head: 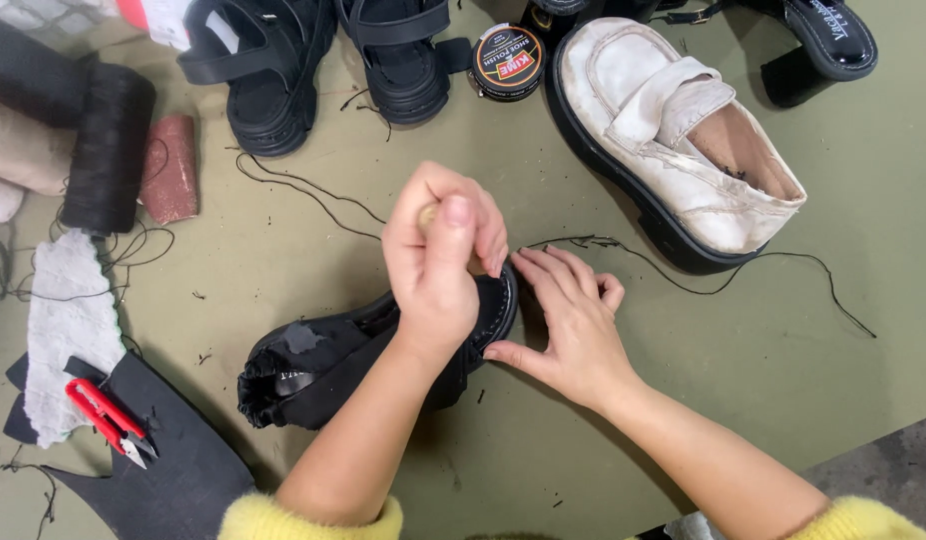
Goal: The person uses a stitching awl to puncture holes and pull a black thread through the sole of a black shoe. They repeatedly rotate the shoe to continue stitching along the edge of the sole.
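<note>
The left hand (pixel 438 265) is closed in a fist round a small tan handle (pixel 427 214), of which only the top shows above the thumb; the tool's working end is hidden behind the fingers. Right under that hand lies a black shoe (pixel 323 365) on its side on the green bench (pixel 783 360), its toe end reaching out to the right of the fist. The right hand (pixel 573 325) is open, fingers spread flat, pressing against the toe edge of the shoe, and it touches the left hand at the fingertips. A black thread (pixel 703 285) runs from just above the right hand away to the right across the bench.

Well above the right hand sits a cream loafer (pixel 673 130) with a thick black sole. Straight above the left hand is a round polish tin (pixel 508 62), and left of that 2 black sandals (pixel 323 60). Far to the left of the left hand are a black thread spool (pixel 108 150) and a reddish block (pixel 170 168). Down to its lower left, red snips (pixel 105 415) lie on a black sheet (pixel 183 470), beside a white scrap (pixel 68 320).
</note>
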